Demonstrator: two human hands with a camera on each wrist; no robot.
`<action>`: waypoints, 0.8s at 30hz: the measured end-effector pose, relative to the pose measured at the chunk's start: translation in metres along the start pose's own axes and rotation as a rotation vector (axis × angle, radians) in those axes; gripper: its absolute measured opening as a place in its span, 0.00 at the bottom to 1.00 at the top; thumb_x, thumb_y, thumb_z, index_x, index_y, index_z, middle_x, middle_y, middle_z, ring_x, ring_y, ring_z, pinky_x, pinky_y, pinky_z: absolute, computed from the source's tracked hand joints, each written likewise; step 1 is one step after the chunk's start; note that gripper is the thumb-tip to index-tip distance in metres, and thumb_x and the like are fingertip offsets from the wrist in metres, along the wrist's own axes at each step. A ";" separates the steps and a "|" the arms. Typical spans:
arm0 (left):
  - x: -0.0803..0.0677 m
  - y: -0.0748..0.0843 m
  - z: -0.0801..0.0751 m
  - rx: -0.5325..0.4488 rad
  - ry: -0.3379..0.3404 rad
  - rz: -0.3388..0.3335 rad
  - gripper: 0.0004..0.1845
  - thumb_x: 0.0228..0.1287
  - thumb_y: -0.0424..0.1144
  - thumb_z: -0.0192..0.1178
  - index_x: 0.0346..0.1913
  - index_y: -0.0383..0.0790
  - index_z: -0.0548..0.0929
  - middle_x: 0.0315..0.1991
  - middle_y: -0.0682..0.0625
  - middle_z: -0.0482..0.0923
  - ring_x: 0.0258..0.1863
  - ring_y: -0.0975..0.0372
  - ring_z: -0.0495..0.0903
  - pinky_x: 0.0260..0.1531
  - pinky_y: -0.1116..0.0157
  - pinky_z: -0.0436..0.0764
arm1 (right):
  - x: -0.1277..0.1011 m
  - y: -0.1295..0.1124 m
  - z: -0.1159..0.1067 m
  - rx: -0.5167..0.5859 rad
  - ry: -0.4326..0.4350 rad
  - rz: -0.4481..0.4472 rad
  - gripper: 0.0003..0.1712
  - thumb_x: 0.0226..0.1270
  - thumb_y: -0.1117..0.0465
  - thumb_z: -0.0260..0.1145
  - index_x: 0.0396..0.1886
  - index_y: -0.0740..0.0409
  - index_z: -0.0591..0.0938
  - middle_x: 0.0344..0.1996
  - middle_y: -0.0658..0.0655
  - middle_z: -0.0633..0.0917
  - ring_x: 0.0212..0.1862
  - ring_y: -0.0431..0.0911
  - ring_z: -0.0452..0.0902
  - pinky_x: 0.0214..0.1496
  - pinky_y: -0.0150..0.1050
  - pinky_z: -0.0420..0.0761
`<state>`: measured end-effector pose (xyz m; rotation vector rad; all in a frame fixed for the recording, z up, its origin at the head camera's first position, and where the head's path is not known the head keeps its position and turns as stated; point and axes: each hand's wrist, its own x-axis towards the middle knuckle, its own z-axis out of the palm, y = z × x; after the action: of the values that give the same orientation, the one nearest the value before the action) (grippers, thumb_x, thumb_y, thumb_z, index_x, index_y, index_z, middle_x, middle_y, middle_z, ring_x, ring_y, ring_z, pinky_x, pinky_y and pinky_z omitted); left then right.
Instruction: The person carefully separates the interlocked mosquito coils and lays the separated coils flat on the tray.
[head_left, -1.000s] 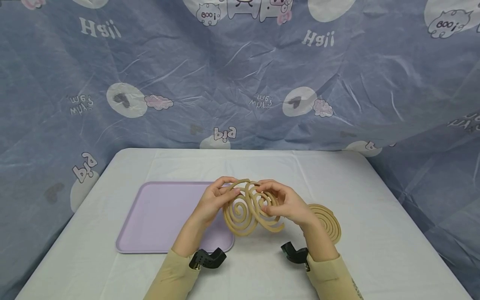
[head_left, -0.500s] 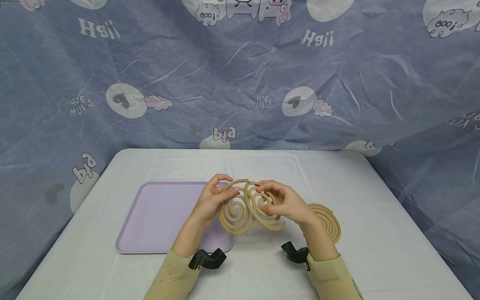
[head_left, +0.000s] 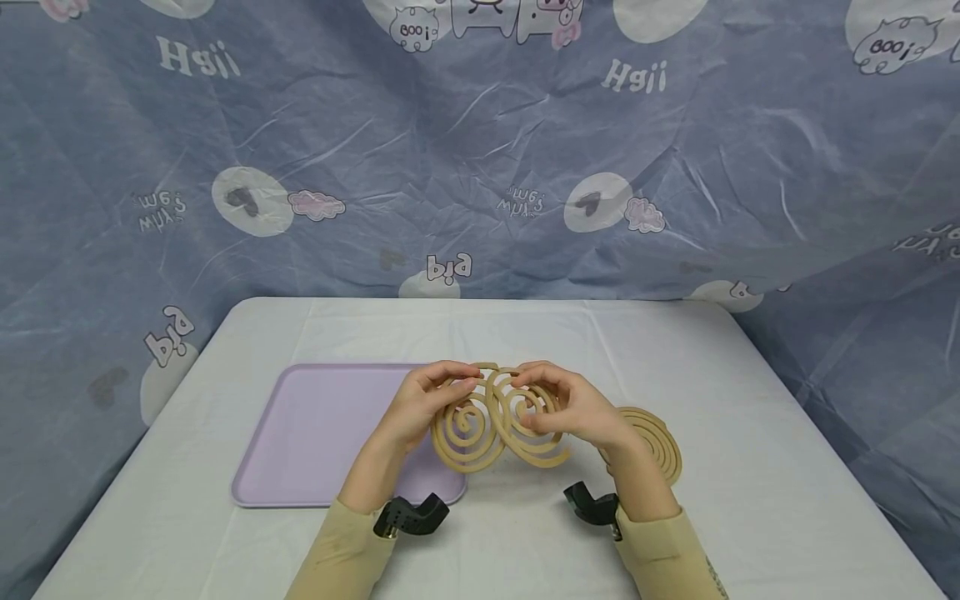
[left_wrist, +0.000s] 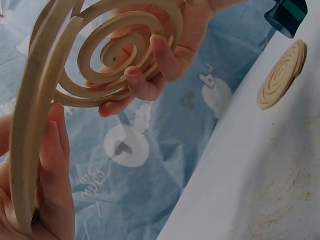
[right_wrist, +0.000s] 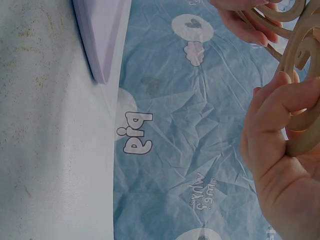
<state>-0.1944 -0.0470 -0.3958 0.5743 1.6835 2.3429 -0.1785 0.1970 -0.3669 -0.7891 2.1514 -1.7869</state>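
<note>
Two tan mosquito coils are held up over the table between the hands, overlapping in the middle; whether they are still hooked together I cannot tell. My left hand (head_left: 411, 408) grips the left coil (head_left: 466, 425) by its upper outer edge, thumb in front. With thumb and fingers, my right hand (head_left: 585, 408) holds the right coil (head_left: 551, 461), whose outer end sticks out at the lower right. In the left wrist view the right-hand coil (left_wrist: 120, 75) shows its open spiral, while the left-hand coil (left_wrist: 30, 125) appears edge-on.
A flat lilac tray (head_left: 322, 433) lies on the white-covered table to the left, partly behind the left hand. Another tightly wound mosquito coil (head_left: 658, 442), seemingly layered, lies right of the right forearm. Brown crumbs (left_wrist: 270, 215) dot the cloth. A printed blue curtain (head_left: 480, 150) hangs behind.
The left hand and its coil have shifted slightly left, spreading the two coils a little; its raised fingers have come down onto the coil. The right hand has stayed nearly still.
</note>
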 end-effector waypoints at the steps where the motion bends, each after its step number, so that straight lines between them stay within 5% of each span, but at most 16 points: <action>1: 0.000 0.000 0.000 0.005 0.002 -0.009 0.10 0.62 0.28 0.59 0.45 0.30 0.81 0.40 0.48 0.80 0.29 0.63 0.80 0.30 0.71 0.81 | 0.000 0.000 0.000 0.001 -0.001 0.005 0.23 0.53 0.69 0.70 0.50 0.69 0.75 0.61 0.64 0.67 0.63 0.56 0.62 0.59 0.32 0.69; 6: 0.000 -0.001 -0.001 0.029 0.015 -0.027 0.18 0.62 0.28 0.60 0.51 0.17 0.74 0.40 0.48 0.80 0.28 0.64 0.79 0.29 0.72 0.80 | -0.001 -0.001 0.000 -0.014 0.001 0.028 0.23 0.53 0.69 0.70 0.51 0.68 0.76 0.61 0.63 0.67 0.63 0.56 0.62 0.62 0.39 0.67; 12: 0.000 0.000 0.000 0.139 0.043 -0.016 0.13 0.60 0.28 0.62 0.46 0.22 0.79 0.37 0.47 0.80 0.25 0.64 0.78 0.24 0.72 0.78 | -0.001 0.002 -0.001 -0.072 -0.002 0.047 0.24 0.53 0.67 0.70 0.51 0.65 0.77 0.60 0.62 0.69 0.65 0.57 0.60 0.66 0.55 0.58; 24: -0.002 0.003 0.004 0.272 0.128 -0.031 0.08 0.58 0.29 0.63 0.40 0.28 0.83 0.33 0.44 0.82 0.22 0.61 0.79 0.19 0.71 0.78 | -0.002 -0.001 0.002 -0.175 0.025 0.080 0.29 0.52 0.65 0.73 0.56 0.58 0.75 0.55 0.58 0.74 0.55 0.54 0.69 0.53 0.48 0.73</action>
<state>-0.1903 -0.0451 -0.3922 0.4455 2.0726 2.1864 -0.1759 0.1965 -0.3665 -0.7114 2.3456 -1.5948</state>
